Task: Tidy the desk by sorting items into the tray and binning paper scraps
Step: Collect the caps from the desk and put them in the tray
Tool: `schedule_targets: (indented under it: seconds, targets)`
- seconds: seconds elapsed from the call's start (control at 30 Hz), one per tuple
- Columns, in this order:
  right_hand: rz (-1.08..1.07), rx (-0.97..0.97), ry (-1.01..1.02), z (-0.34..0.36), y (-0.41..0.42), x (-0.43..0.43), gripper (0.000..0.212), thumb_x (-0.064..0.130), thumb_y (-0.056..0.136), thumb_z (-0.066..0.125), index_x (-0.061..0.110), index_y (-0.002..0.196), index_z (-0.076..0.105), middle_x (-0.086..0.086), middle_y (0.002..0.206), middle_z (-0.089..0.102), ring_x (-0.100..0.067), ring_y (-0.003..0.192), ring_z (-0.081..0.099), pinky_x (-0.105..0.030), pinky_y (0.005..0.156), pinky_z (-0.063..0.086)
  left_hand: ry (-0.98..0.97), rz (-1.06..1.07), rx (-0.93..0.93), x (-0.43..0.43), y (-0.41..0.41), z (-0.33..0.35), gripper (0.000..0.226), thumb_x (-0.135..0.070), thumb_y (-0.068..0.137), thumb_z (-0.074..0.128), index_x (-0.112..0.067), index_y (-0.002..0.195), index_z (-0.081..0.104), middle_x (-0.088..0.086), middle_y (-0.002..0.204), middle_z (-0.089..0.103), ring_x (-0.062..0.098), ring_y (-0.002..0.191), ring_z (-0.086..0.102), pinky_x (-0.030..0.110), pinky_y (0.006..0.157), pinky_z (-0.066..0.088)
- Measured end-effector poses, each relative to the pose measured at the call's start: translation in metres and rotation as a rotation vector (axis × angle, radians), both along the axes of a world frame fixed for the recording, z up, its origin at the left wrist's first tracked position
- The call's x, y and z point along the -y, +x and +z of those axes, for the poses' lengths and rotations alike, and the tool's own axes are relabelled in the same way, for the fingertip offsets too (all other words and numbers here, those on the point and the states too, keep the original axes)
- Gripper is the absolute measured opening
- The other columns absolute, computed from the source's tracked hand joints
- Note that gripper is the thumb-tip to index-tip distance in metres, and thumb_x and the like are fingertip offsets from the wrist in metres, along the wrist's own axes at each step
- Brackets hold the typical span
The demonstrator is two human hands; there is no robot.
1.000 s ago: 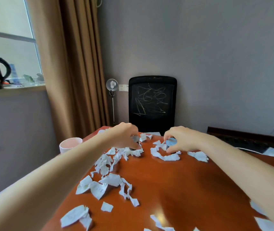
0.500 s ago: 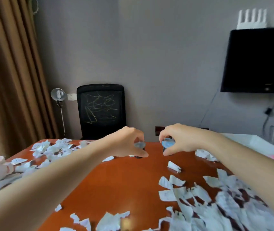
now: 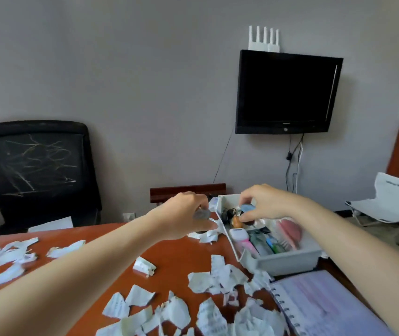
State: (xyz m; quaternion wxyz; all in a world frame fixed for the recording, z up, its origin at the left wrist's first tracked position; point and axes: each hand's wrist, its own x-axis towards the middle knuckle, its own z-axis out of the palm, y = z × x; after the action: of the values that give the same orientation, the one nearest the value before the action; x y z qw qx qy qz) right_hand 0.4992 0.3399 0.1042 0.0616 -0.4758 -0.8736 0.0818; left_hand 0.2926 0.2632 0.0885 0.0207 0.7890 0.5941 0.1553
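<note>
Reaching across a glossy reddish-brown desk, two bare hands meet at a grey plastic tray. The left hand curls its fingers around a small grey rounded object, just beside the tray's left rim. The right hand pinches a small blue disc-shaped piece above the tray's far end. The rectangular tray sits at the desk's right side, holding mixed small items. Torn, crinkled white paper scraps litter the wood.

I cannot read any words here. The paper scraps and the notebook have print, but it is too blurry for me.
</note>
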Motion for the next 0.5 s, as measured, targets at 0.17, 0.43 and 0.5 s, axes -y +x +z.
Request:
schedule_targets:
  seconds: [0.17,0.43,0.5]
  targets:
    - [-0.12,-0.085,-0.026,-0.021,0.039,-0.053,0.031,0.034,0.08,0.072,0.014,0.102,0.063,-0.001,0.108,0.06,-0.019,0.102,0.055,-0.029,0.082,0.041,-0.028,-0.079,0.033,-0.058,0.042,-0.018,0.037,-0.044,0.09,0.055,-0.012,0.108,0.056,0.006,0.103,0.057,0.016,0.082,0.047,0.026,0.069,0.04]
    - [-0.263,-0.154,-0.001,-0.043,0.07,-0.115,0.033,0.023,0.072,0.077,0.018,0.102,0.063,-0.006,0.111,0.059,-0.022,0.093,0.055,-0.031,0.081,0.046,-0.106,-0.129,0.06,-0.145,0.09,-0.042,0.041,-0.029,0.087,0.063,-0.014,0.123,0.051,0.013,0.119,0.05,0.024,0.114,0.044,0.026,0.082,0.035]
    - [-0.28,-0.137,-0.004,-0.049,0.074,-0.124,0.037,0.026,0.072,0.078,0.018,0.105,0.062,-0.005,0.11,0.057,-0.022,0.094,0.054,-0.031,0.081,0.045,-0.103,-0.134,0.067,-0.166,0.101,-0.042,0.044,-0.027,0.085,0.067,-0.013,0.123,0.051,0.015,0.12,0.051,0.025,0.114,0.044,0.027,0.082,0.036]
